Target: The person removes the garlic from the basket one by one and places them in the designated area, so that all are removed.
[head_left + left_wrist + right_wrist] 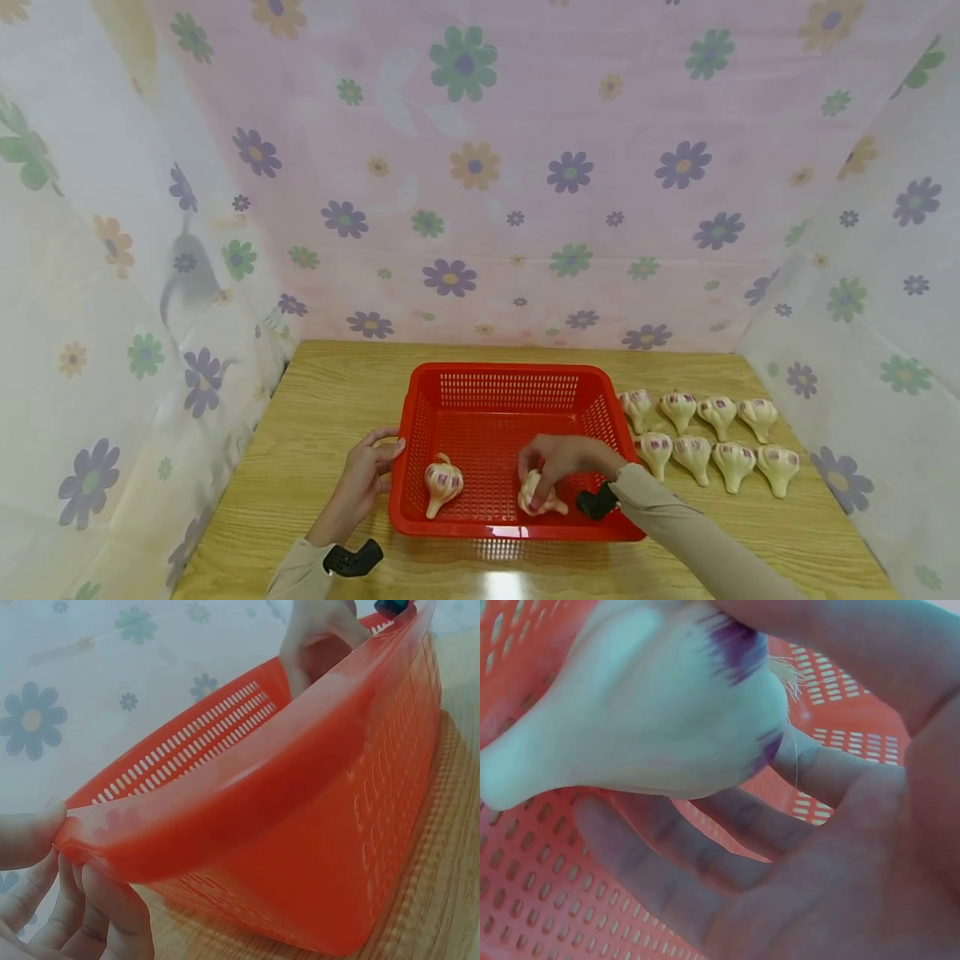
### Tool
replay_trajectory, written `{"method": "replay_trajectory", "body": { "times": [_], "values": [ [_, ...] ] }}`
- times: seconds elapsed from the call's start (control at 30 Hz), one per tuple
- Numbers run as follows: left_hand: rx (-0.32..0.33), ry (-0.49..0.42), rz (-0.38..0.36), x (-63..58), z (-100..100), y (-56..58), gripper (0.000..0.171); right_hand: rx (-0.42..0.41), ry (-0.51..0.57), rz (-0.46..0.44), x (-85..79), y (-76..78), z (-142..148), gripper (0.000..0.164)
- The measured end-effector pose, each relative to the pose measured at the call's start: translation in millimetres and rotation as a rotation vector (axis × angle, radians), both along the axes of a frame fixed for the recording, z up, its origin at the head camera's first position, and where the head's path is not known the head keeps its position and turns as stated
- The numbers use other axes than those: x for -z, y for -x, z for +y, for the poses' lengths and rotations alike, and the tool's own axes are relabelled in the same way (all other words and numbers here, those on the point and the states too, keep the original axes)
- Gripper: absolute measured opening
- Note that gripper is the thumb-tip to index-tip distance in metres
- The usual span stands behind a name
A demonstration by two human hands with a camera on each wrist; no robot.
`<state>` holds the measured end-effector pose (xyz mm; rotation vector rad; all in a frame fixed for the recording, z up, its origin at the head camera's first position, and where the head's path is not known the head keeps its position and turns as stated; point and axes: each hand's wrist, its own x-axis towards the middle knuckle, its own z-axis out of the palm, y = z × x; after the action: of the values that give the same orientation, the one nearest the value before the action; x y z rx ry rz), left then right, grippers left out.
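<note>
A red plastic basket (517,531) with slotted walls stands on the wooden table. At its left side, my left hand (367,473) pinches the rim between thumb and fingers; the left wrist view shows the fingers (116,907) curled under the rim. My right hand (566,460) reaches inside the basket and holds a garlic bulb (652,705), white with purple patches, its stem pointing away from the palm. Another garlic bulb (444,482) lies in the basket's left part, stem toward the front.
Two rows of garlic bulbs (733,461) lie on the wooden table (330,392) to the right of the basket, close to its right wall. A flower-patterned cloth (517,125) hangs behind the table and along both sides. Dark wrist cameras (352,558) sit on both wrists.
</note>
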<state>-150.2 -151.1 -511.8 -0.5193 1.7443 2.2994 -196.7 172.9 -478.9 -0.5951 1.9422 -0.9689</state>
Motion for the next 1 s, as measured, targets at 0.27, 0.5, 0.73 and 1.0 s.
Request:
{"method": "replay_trajectory", "body": {
  "times": [0.27, 0.5, 0.73, 1.0],
  "values": [
    [0.003, -0.006, -0.006, -0.5, 0.1, -0.8, 0.035, 0.065, -0.002, 0.065, -9.8, 1.3, 10.9, 0.028],
    [-0.008, -0.001, -0.015, 0.5, 0.4, 0.6, 0.034, 0.103, 0.014, 0.100, -19.1, 2.2, 22.9, 0.029],
    [-0.007, -0.006, -0.015, 0.3, 0.8, -0.6, 0.035, 0.126, 0.055, 0.130, -29.5, 0.6, 39.0, 0.030],
    [0.014, -0.010, -0.008, -2.1, 0.5, -2.8, 0.036, 0.164, 0.080, 0.173, -42.6, -2.3, 60.1, 0.032]
  ]
}}
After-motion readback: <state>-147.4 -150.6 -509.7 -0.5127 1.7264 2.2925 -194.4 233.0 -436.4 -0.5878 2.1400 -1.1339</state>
